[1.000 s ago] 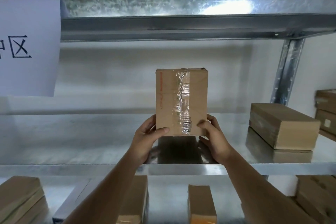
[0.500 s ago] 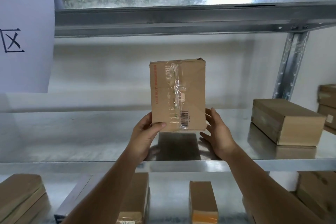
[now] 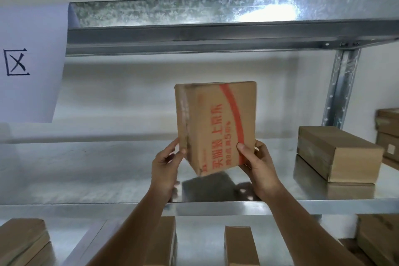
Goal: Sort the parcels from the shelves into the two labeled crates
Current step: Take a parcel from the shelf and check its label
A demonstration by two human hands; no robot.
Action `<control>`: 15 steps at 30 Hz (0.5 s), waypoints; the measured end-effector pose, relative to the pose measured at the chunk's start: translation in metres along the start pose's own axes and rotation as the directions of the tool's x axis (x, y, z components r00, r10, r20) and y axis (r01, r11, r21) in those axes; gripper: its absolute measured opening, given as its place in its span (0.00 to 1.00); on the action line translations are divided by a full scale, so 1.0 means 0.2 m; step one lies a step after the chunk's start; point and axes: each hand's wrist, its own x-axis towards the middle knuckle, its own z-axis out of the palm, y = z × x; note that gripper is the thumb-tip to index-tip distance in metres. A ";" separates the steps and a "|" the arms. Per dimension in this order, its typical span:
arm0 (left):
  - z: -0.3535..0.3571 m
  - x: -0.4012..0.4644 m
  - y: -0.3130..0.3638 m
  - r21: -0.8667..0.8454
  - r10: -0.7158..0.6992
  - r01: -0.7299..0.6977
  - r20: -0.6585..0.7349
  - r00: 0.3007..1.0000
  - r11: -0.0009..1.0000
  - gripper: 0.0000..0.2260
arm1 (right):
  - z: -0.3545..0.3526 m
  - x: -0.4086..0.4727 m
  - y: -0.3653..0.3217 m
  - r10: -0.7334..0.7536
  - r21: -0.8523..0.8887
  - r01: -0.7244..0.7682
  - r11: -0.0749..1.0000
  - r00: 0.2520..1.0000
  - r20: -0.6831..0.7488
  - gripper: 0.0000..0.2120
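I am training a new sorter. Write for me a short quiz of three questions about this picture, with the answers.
1. True or false: the held parcel rests flat on the middle shelf.
2. What colour is the print on the parcel's facing side: A blue, B red, C green?
3. Which hands grip the parcel?

Key
1. False: it is lifted above the shelf, upright and slightly tilted.
2. B.
3. Both: the left hand at its lower left edge, the right hand at its lower right.
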 end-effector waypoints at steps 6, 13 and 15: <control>0.03 -0.09 0.07 0.059 0.038 -0.054 0.242 0.970 0.997 0.21 | 0.02 -0.01 0.02 -0.043 -0.090 0.042 0.995 0.999 -0.002 0.23; 0.02 -0.08 0.05 0.101 -0.010 -0.017 0.263 0.965 0.995 0.21 | 0.04 -0.03 0.01 -0.014 -0.198 0.016 0.980 1.000 0.013 0.17; 0.01 -0.07 0.05 0.093 -0.016 -0.010 0.268 0.963 0.996 0.21 | 0.04 -0.03 0.00 -0.003 -0.186 0.004 0.983 1.000 0.003 0.16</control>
